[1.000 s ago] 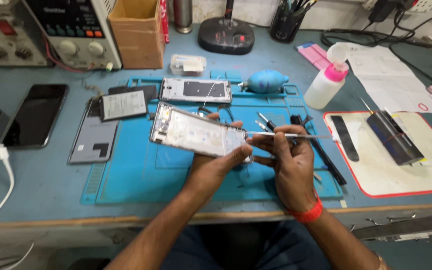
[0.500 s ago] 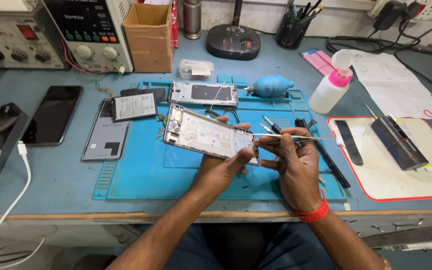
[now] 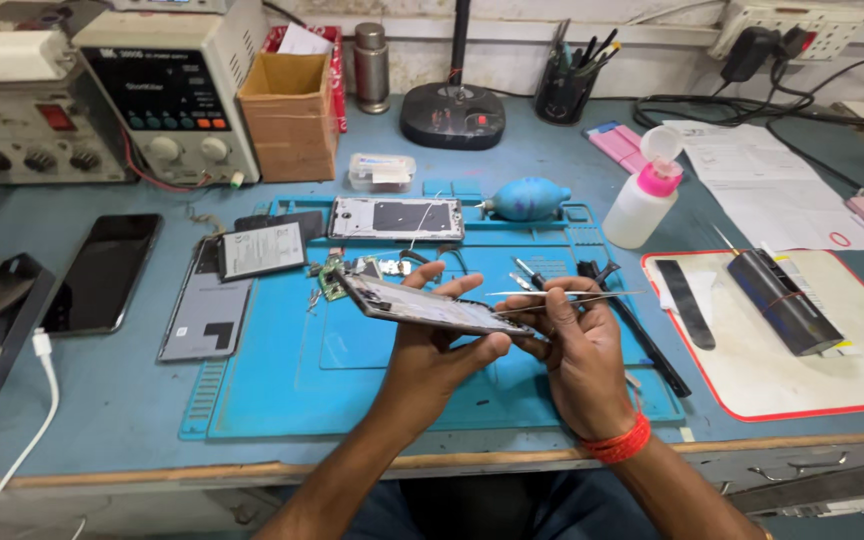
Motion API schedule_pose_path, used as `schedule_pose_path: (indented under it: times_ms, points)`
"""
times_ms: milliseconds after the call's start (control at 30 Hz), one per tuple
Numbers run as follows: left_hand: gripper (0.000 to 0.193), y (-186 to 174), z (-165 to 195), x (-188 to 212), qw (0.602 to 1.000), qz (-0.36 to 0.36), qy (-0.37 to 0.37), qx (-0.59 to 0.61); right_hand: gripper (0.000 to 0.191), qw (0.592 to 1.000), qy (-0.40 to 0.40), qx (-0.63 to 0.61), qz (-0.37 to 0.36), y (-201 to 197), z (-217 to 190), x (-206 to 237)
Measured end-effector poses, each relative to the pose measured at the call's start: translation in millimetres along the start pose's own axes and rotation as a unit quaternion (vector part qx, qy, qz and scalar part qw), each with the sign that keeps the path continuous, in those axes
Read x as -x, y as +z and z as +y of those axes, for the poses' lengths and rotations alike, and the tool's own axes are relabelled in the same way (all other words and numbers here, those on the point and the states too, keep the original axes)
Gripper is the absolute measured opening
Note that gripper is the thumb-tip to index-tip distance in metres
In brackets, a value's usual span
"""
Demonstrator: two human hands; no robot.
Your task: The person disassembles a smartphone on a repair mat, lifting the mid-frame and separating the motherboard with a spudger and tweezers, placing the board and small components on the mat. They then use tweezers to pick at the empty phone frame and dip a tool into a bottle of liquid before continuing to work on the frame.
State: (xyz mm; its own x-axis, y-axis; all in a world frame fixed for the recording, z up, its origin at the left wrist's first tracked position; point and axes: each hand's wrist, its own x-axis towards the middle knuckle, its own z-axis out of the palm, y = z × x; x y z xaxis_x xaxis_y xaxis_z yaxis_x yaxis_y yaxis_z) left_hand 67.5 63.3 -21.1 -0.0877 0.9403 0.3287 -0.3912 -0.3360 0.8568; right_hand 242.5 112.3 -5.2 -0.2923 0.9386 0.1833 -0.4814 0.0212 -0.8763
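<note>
Above a blue work mat (image 3: 282,380), the left hand (image 3: 432,345) grips an opened phone (image 3: 422,305) while the right hand (image 3: 577,345) pinches tweezers (image 3: 562,295) against it. A second phone frame (image 3: 397,218), a blue dust blower (image 3: 527,198) and a pink-capped squeeze bottle (image 3: 642,200) crowd the far side of the bench (image 3: 102,400).

On your blue work mat (image 3: 282,380) lies a second opened phone frame (image 3: 396,218), with a blue dust blower (image 3: 525,198) just beside it. To your left you see a dark phone (image 3: 102,272) face up and a white cable (image 3: 27,430). At the back stand a power supply (image 3: 172,90), a cardboard box (image 3: 290,115), a pen cup (image 3: 562,92) and a pink-capped squeeze bottle (image 3: 644,200).
</note>
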Motion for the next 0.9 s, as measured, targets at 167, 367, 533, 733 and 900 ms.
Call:
schedule_pose_path:
  times_ms: [167,367,533,733,900]
  points:
    - [0.109,0,7,1,0.999,0.023,-0.024,-0.018,0.02,0.999,-0.003,0.029,0.014,1,1,3]
    - [0.11,0,6,0,0.999,0.022,-0.029,0.003,0.018,0.999,-0.008,0.034,0.017,2,1,3]
    - [0.111,-1,1,0,0.999,0.024,-0.021,0.007,0.017,0.999,-0.007,0.034,0.018,2,1,3]
    - [0.115,-2,-1,0,0.999,0.031,-0.036,-0.003,0.017,0.999,-0.004,0.038,0.026,2,1,3]
    - [0.117,0,-2,0,0.999,0.027,-0.014,-0.017,0.018,0.999,-0.013,0.048,0.019,1,-1,5]
